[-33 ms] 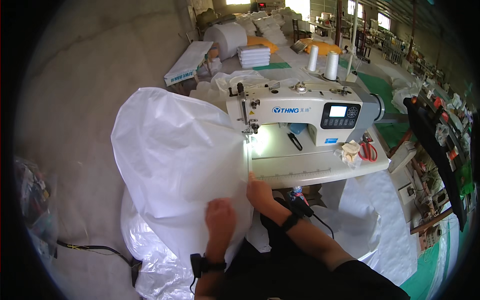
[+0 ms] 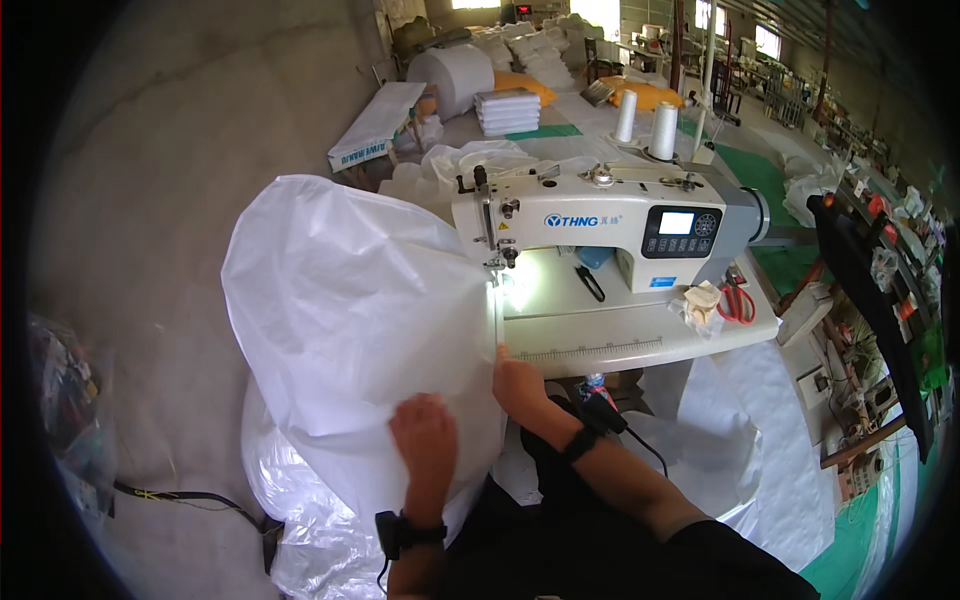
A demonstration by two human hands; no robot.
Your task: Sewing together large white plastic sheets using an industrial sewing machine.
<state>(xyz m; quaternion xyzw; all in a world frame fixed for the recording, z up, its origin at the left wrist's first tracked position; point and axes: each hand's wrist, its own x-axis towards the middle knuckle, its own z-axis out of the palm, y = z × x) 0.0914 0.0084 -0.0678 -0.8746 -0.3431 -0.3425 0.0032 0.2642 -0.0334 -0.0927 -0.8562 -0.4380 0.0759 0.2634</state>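
Note:
A large white plastic-like woven sheet (image 2: 350,290), shaped like a sack, drapes over the left of the sewing machine (image 2: 590,215) and down toward my lap. Its right edge runs up under the lit needle and presser foot (image 2: 495,265). My right hand (image 2: 520,390) is closed on that edge at the front of the machine bed, fingertips pinched against the fabric. On the sheet's surface to the left rests my left hand (image 2: 425,430), slightly blurred, its fingers apart and holding nothing. Black bands circle both wrists.
Red-handled scissors (image 2: 738,303) and black thread snips (image 2: 590,283) lie on the machine bed. Two white thread cones (image 2: 662,132) stand behind. Shiny plastic (image 2: 310,510) is bunched at lower left, and a black cable (image 2: 180,492) crosses the floor.
My left hand has shifted slightly left and up over the sheet. The right hand and the sheet's edge at the needle look unchanged.

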